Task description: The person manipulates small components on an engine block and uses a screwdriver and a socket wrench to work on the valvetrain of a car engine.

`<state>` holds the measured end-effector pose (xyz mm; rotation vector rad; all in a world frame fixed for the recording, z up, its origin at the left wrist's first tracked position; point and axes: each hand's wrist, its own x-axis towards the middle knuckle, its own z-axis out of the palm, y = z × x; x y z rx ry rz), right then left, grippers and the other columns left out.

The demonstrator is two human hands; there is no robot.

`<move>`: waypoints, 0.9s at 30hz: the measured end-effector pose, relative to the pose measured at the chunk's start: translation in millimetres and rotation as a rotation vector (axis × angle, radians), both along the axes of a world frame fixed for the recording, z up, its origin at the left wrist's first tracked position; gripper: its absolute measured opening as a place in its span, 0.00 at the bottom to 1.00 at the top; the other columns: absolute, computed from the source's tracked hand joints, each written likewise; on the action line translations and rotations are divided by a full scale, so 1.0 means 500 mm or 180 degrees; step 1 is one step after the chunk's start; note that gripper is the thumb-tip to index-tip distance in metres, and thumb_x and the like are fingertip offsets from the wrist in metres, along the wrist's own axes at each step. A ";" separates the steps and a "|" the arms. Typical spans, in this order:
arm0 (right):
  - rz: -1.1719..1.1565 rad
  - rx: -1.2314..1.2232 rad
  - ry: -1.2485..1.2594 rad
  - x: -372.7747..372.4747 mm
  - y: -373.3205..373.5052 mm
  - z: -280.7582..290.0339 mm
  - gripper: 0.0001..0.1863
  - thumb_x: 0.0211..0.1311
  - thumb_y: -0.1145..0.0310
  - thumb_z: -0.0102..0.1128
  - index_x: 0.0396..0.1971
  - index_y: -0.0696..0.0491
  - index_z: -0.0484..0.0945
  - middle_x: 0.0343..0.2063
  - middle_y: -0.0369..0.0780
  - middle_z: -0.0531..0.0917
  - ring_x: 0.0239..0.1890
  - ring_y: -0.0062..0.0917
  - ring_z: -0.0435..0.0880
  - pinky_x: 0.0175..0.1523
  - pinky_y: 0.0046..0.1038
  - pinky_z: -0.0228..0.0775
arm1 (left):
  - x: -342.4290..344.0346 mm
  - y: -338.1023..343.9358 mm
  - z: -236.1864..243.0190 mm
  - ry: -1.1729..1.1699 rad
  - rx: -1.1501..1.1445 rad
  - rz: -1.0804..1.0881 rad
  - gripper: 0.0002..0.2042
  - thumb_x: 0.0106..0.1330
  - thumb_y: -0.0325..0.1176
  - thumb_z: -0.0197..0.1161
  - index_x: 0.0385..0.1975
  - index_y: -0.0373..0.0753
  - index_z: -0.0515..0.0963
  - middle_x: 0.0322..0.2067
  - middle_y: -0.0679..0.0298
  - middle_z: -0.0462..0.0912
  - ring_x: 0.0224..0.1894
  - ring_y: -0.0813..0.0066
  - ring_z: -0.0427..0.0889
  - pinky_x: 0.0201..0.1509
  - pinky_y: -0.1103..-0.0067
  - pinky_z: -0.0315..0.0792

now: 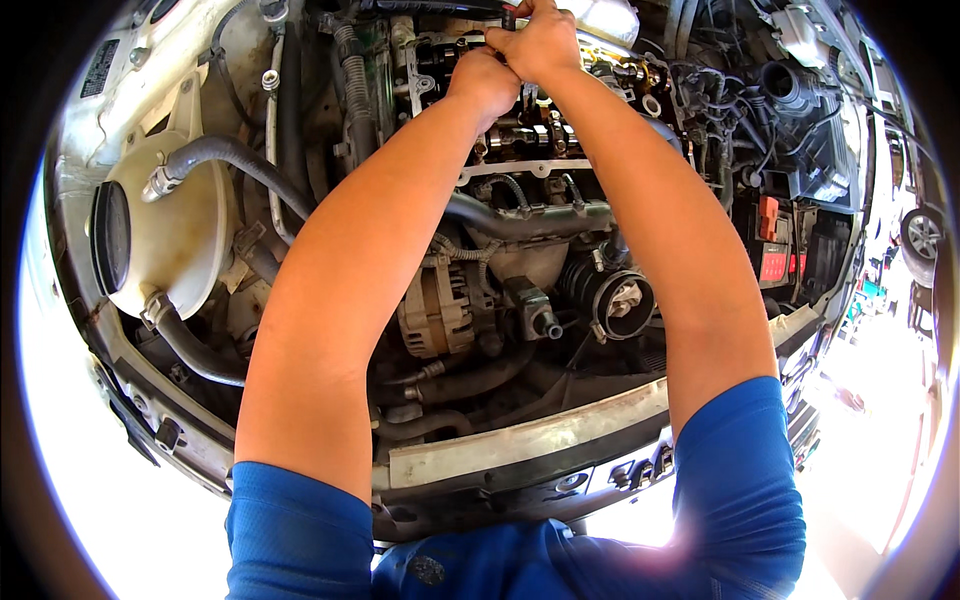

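Note:
Both my arms reach over an open car engine to the far side of its uncovered cylinder head (pixel 540 168), where camshafts show. My right hand (pixel 541 46) is closed at the top edge of the view. A dark tool handle (pixel 509 17) with a little red on it stands up at its fingers. Just below and to the left, my left hand (pixel 486 84) is curled shut against the right one. Whatever lies inside its fingers is hidden, and so is the tool's lower end.
On the left sits a cream coolant tank (pixel 165 225) with a black cap and hoses. Nearer me are an alternator (pixel 436 312) and an open round intake (pixel 624 304) with pale wadding inside. A red-topped battery (pixel 774 262) stands right. The front crossmember (pixel 530 437) runs before my body.

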<state>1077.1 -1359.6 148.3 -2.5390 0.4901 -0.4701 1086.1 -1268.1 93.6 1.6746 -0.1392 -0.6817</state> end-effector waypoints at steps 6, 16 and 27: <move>-0.0046 0.0144 0.0045 0.000 0.008 0.001 0.31 0.38 0.62 0.73 0.43 0.55 0.67 0.34 0.54 0.78 0.39 0.50 0.78 0.43 0.45 0.72 | 0.003 0.008 -0.009 -0.0153 0.0098 -0.0055 0.06 0.63 0.29 0.60 0.35 0.33 0.77 0.31 0.64 0.82 0.31 0.77 0.80 0.33 0.81 0.74; -0.0023 0.0394 0.0103 0.014 0.004 0.007 0.26 0.35 0.62 0.72 0.36 0.55 0.69 0.28 0.52 0.80 0.34 0.48 0.81 0.40 0.43 0.73 | -0.003 0.007 -0.003 -0.0214 -0.0091 0.0018 0.04 0.61 0.25 0.61 0.33 0.32 0.76 0.29 0.62 0.82 0.28 0.78 0.79 0.30 0.81 0.72; -0.0144 0.0154 0.0089 0.024 0.003 -0.007 0.25 0.34 0.64 0.70 0.34 0.54 0.69 0.27 0.52 0.80 0.34 0.49 0.80 0.40 0.43 0.72 | -0.010 0.009 0.005 -0.0453 0.0274 0.0049 0.07 0.60 0.28 0.62 0.33 0.31 0.76 0.25 0.63 0.81 0.25 0.77 0.77 0.27 0.78 0.70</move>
